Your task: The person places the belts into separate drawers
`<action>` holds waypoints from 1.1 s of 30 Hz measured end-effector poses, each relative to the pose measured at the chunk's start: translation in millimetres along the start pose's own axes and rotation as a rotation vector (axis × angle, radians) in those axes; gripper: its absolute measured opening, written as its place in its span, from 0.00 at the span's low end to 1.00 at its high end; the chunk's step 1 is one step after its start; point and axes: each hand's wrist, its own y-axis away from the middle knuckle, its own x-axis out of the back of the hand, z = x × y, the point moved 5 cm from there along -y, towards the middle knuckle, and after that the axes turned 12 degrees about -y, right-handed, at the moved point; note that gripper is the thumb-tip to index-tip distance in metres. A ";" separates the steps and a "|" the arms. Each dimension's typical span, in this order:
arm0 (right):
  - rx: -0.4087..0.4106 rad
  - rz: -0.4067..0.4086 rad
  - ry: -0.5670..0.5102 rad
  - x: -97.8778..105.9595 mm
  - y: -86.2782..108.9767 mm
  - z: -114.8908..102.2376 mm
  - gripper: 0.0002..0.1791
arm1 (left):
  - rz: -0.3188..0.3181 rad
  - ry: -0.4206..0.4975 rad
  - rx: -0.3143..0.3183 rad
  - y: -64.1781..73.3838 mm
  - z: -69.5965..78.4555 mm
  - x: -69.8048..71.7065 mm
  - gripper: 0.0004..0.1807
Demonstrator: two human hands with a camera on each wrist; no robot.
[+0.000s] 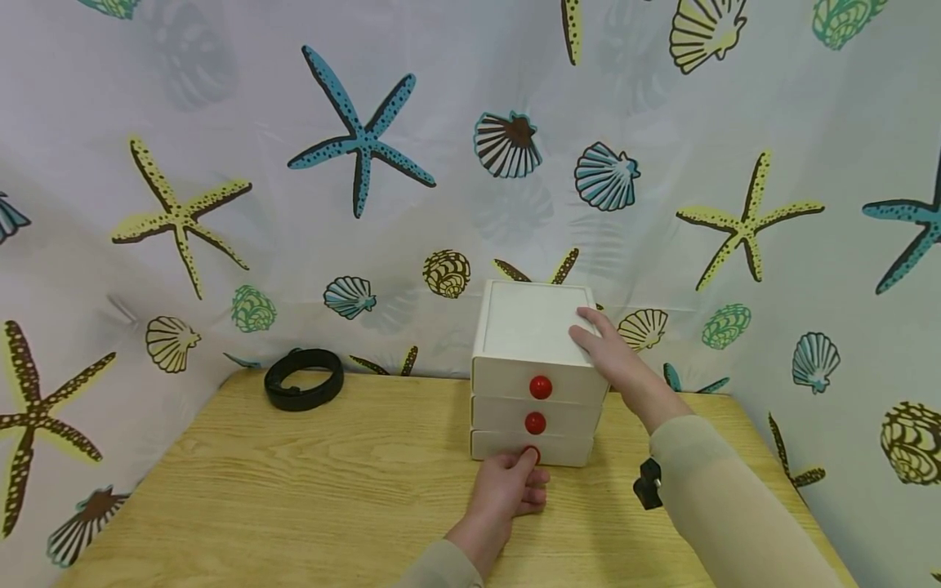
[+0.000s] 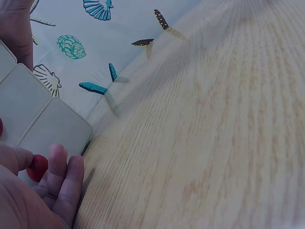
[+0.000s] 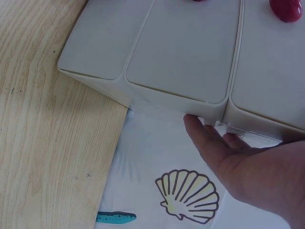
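A white chest of three small drawers (image 1: 532, 322), each front with a round red knob, stands at the back of the table. With thumb and fingers, my left hand (image 1: 502, 496) pinches the lowest red knob (image 2: 38, 169), partly hidden by the thumb in the head view. The bottom drawer front (image 2: 62, 128) sits about flush with those above. My right hand (image 1: 625, 363) rests against the chest's right upper edge. Its fingers (image 3: 206, 143) touch the side wall in the right wrist view, fairly straight. The middle knob (image 1: 535, 422) and top knob (image 1: 540, 386) are untouched.
A coiled black strap (image 1: 304, 380) lies at the back left of the wooden table (image 1: 331, 482). Close behind the chest hangs a white curtain (image 1: 412, 245) printed with starfish and shells, which also closes off both sides.
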 end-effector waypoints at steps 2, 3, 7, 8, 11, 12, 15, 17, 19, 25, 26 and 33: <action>-0.002 0.002 -0.002 0.1 -0.4 0.5 0.38 | 0.001 0.001 0.001 -0.2 -0.3 0.0 0.19; -0.002 0.001 0.001 0.1 -0.5 0.8 0.39 | 0.002 0.001 0.001 -0.3 -0.4 0.0 0.19; -0.002 0.001 -0.001 0.1 -1.1 1.8 0.39 | 0.001 -0.004 0.003 -1.1 -1.2 0.1 0.20; -0.002 0.000 0.000 0.1 -1.1 1.9 0.39 | 0.000 -0.006 0.002 -1.3 -1.4 0.1 0.20; -0.001 -0.001 -0.001 -0.1 -0.9 1.4 0.39 | -0.002 -0.008 0.001 -1.8 -1.7 0.3 0.20; 0.001 -0.004 0.002 -0.2 -0.8 1.2 0.39 | -0.003 -0.008 0.001 -1.9 -1.7 0.3 0.20; 0.004 -0.008 0.006 -0.6 -0.8 0.9 0.39 | -0.004 -0.009 0.001 -2.0 -1.5 0.2 0.20; 0.004 -0.009 0.007 -0.6 -0.8 0.8 0.39 | -0.004 -0.010 0.000 -2.0 -1.4 0.2 0.20; 0.001 -0.008 0.004 -0.5 -0.7 0.9 0.39 | -0.005 -0.010 -0.001 -1.7 -1.0 0.3 0.20; 0.002 -0.006 0.001 0.6 -1.2 1.4 0.39 | -0.008 -0.006 -0.002 -0.3 0.0 0.7 0.18; 0.002 -0.007 0.001 0.6 -1.4 1.5 0.39 | -0.009 -0.005 -0.002 -0.1 0.1 0.6 0.18; -0.001 -0.009 0.002 0.8 -1.0 1.1 0.39 | -0.011 0.003 -0.005 1.1 0.1 0.2 0.18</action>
